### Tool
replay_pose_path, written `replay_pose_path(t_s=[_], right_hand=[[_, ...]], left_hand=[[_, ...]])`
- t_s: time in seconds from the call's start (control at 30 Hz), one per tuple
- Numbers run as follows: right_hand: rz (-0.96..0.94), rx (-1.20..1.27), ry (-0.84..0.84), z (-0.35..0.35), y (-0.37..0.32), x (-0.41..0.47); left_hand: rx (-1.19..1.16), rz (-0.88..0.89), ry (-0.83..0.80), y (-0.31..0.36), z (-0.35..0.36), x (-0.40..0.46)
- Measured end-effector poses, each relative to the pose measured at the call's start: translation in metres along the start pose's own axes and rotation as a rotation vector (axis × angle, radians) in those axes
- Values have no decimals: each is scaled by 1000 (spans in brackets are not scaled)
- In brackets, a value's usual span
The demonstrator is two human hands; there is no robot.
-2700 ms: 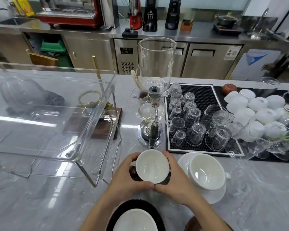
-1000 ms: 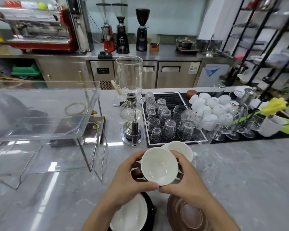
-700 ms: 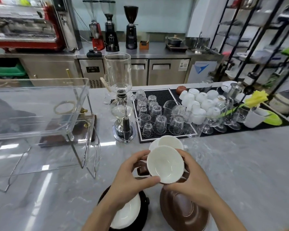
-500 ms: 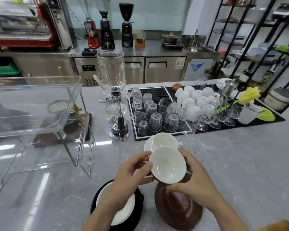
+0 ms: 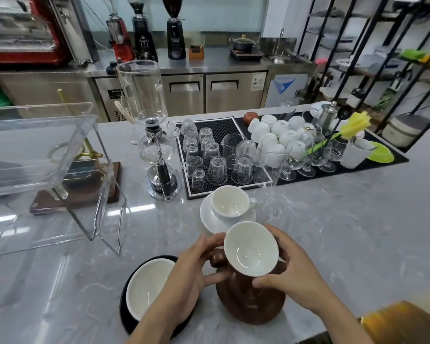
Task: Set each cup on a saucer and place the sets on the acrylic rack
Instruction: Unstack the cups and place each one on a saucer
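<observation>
Both hands hold a brown cup with a white inside (image 5: 250, 249), tilted toward me, just above a brown saucer (image 5: 251, 304) on the counter. My left hand (image 5: 191, 274) grips its left side by the handle. My right hand (image 5: 291, 271) wraps its right side. A black cup with a white inside (image 5: 147, 285) sits on a black saucer (image 5: 125, 309) under my left forearm. Behind stands a white cup (image 5: 230, 203) on a white saucer (image 5: 209, 218). The clear acrylic rack (image 5: 60, 167) is at the left.
A glass siphon brewer (image 5: 154, 135) stands behind the cups. A black mat (image 5: 219, 127) carries several upturned glasses, white cups and stemmed glasses at the back right. A wooden base (image 5: 85, 192) lies under the rack. A yellow object (image 5: 405, 321) shows at the bottom right.
Both hands have carried the brown cup to the right and lowered it over the brown saucer. My view has shifted right, so the rack now sits farther left.
</observation>
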State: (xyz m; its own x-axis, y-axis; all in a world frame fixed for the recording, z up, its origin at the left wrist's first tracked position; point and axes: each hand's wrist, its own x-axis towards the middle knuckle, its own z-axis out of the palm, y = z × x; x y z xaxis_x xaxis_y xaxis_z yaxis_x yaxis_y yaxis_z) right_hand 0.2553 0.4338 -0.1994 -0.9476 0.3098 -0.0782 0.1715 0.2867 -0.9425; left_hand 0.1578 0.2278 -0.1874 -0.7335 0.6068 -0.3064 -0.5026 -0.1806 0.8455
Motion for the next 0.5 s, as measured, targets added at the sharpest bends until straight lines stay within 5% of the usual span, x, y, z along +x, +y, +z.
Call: replay_pose_path(t_s=[0.5], right_hand=[[61, -45, -27, -1, 27, -23]], left_hand=[[101, -94, 29, -38, 2, -6]])
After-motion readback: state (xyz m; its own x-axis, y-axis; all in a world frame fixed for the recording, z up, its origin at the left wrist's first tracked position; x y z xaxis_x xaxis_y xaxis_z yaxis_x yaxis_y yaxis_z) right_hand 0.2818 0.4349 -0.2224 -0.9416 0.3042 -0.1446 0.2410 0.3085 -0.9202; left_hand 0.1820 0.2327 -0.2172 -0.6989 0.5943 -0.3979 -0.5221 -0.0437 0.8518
